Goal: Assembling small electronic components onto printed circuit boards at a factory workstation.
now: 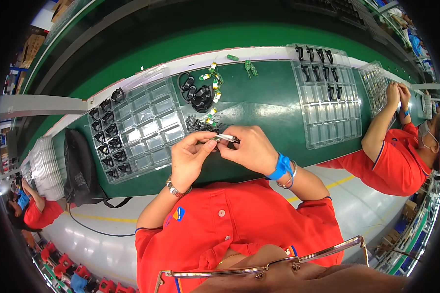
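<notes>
My left hand [189,155] is closed in a pinch at the near edge of the green bench, on a tiny green part [216,138] that looks like a circuit board. Thumb and fingers of my right hand [253,149] are closed on a slim silver-white tool [228,137] with a dark end, its tip meeting the green part. My fingers hide much of both. Just beyond lies a scatter of small black pieces [200,125]. Farther off are a heap of curved black plastic parts [202,99] and a string of small green boards with white and yellow parts [216,96].
A clear compartment tray [154,132] holding black parts on its left side sits left; another tray [322,117] with black parts stands right. A black bag [80,163] lies at the left edge. Co-workers [396,151] sit on both sides. Green boards [250,67] lie at the back.
</notes>
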`<state>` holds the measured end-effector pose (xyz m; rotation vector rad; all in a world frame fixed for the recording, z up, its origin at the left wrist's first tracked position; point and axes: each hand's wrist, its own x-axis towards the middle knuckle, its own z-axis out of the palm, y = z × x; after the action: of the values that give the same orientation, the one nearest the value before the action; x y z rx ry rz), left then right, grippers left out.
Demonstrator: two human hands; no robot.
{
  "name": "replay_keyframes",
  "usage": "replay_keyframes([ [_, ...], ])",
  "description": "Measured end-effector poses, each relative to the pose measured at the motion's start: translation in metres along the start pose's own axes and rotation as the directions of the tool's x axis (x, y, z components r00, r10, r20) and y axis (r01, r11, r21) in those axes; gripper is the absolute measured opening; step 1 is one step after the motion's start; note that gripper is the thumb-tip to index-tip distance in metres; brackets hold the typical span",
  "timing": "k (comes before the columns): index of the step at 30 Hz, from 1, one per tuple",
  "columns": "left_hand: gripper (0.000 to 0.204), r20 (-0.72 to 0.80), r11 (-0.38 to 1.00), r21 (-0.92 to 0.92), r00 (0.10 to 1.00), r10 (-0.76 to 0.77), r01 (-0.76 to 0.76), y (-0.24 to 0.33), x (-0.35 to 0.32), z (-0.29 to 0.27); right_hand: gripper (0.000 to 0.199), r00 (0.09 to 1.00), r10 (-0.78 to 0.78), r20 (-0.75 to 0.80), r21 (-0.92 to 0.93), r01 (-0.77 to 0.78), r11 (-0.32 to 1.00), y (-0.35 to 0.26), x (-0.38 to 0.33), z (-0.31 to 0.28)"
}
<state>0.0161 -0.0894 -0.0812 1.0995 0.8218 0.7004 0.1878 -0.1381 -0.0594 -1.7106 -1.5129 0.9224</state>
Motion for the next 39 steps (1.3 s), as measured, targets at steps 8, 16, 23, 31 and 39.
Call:
replay_keyframes([
  [8, 0.02, -0.034, 0.997, 0.071, 0.999, -0.028, 0.03, -0.005, 0.002, -0.001, 0.015, 0.995, -0.082, -0.057, -0.099, 0.076, 0.992, 0.002, -0.002, 0.004],
  [16, 0.019, -0.06, 0.999, 0.015, 0.998, -0.035, 0.036, -0.004, 0.003, 0.001, 0.015, 0.997, -0.012, -0.081, 0.028, 0.014, 1.0, 0.003, -0.003, 0.005],
  [23, 0.02, -0.057, 0.999, -0.048, 0.998, 0.009, -0.011, -0.001, 0.004, 0.003, 0.01, 0.985, -0.067, -0.16, 0.105, 0.085, 0.991, 0.003, -0.007, 0.003],
  [31, 0.018, -0.06, 0.998, -0.047, 0.998, 0.035, -0.037, 0.011, 0.002, 0.007, 0.012, 0.924, -0.235, -0.303, 0.199, 0.303, 0.932, 0.009, -0.006, 0.003],
  [39, 0.02, -0.049, 0.995, -0.091, 0.998, 0.041, -0.046, 0.011, 0.0, 0.007, 0.011, 0.972, -0.078, -0.222, 0.264, 0.137, 0.955, 0.005, -0.01, -0.001],
])
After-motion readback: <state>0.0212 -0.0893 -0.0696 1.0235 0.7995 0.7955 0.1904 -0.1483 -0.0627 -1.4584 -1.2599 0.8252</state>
